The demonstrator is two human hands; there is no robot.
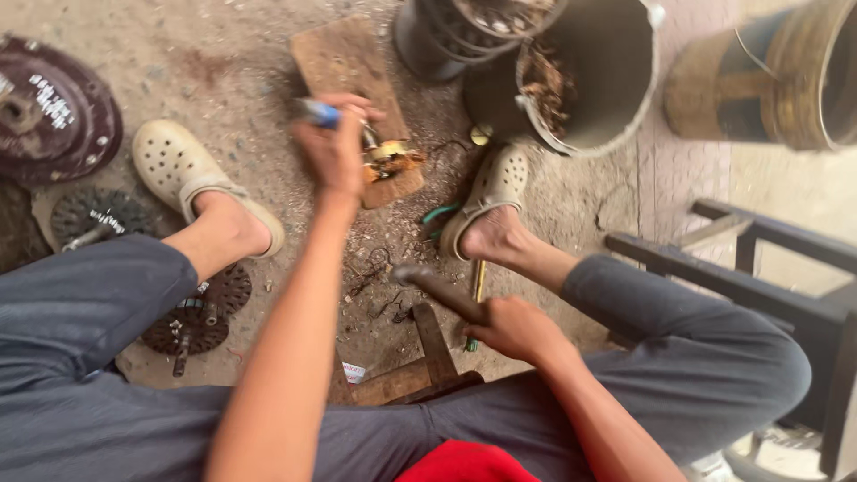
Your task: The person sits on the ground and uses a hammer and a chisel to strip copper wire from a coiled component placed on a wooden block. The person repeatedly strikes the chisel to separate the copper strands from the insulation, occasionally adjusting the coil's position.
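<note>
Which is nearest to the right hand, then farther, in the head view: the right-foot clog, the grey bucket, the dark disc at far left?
From the right hand:
1. Right-foot clog, just ahead of it.
2. Grey bucket, beyond the clog, upper right.
3. Dark disc, far left edge.

Lit evenly by soft, diffuse daylight, moderately bright, with no single source evident. Washed out toward the upper right, where the pale paving (786,178) looked near overexposed. Cast only faint, blurred shadows under the cream clogs (183,170) and beside the grey bucket (616,80). Showed no hard glare, just a dull sheen on the bucket's inner wall. Smeared by motion at the left hand (337,147) and its blue-handled tool (319,113), and more mildly at the right hand (515,328). Softened throughout, with ground grit rendered mushy. Stretched and bent near the edges by a wide lens, notably at the knees and the dark frame (768,277).
</note>
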